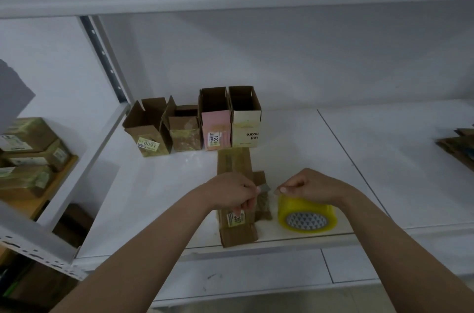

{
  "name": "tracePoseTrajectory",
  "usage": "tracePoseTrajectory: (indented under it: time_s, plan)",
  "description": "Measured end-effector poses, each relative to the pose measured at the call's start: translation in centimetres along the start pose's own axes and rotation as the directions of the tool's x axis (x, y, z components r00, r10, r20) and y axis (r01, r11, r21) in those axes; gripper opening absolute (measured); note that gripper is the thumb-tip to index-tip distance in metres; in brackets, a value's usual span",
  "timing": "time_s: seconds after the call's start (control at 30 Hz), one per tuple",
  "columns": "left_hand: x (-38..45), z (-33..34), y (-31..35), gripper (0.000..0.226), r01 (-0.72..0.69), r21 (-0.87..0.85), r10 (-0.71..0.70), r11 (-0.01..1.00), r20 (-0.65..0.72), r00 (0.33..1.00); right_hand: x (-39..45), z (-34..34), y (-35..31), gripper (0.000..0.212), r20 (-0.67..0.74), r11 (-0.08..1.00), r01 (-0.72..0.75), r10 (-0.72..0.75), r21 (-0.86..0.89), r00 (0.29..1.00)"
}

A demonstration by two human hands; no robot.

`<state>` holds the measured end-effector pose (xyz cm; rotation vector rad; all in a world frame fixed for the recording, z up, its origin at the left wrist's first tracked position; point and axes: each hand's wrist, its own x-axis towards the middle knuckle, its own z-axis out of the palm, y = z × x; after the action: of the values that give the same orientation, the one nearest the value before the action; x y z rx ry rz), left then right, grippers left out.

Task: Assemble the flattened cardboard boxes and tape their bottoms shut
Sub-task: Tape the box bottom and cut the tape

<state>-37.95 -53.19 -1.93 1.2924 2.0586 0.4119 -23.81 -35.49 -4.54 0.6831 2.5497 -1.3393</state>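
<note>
Right now the left hand [232,193] pinches something small and grey over the box [237,199], which lies on its side on the surface [295,158] right under that grip; possibly a tape end or a cutter, can't tell. Right hand [306,185] has fingers curled, pinching at the top edge of the yellow tape roll [306,215], which stands just below and in front of that grip.

Risks, as a judgement: the tape end could fold back on itself or stick to the fingers if the gap between the two grips goes slack. The box sits near the front edge of the surface, so a tug toward the person might drag it off. The bottom flaps look loosely closed and could spring apart under the tape.

Beyond the grips, four upright open boxes [195,123] stand in a row, the nearest ones just past the lying box's far end, limiting a push forward. Flat cardboard [459,146] lies far to the right of the right grip.
</note>
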Motion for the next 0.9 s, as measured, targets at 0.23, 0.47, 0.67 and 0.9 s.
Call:
tracePoseTrajectory:
  time_s: [0.23, 0.47, 0.67, 0.9]
  plan:
    - [1.6, 0.3, 3.4, 0.040, 0.080, 0.389, -0.135, 0.918, 0.117, 0.984, 0.0, 1.6, 0.4, 0.025, -0.198, 0.990, -0.081, 0.057, -0.117, 0.979]
    - [1.0, -0.4, 2.8, 0.033, 0.075, 0.284, -0.113, 0.956, 0.122, 0.986, -2.0, 1.6, 2.3, 0.013, -0.246, 0.990, -0.057, 0.088, 0.132, 0.965]
    - [0.5, -0.5, -1.1, 0.042, 0.040, -0.493, -0.118, 0.869, -0.127, 0.985, -2.6, 1.5, 3.6, 0.013, -0.383, 0.963, -0.033, 0.137, 0.266, 0.913]
    - [2.5, 1.9, 1.0, 0.039, 0.250, 0.167, -0.171, 0.954, -0.379, 0.909, -2.5, 2.2, 2.5, 0.019, -0.362, 0.981, -0.090, 0.148, 0.172, 0.920]
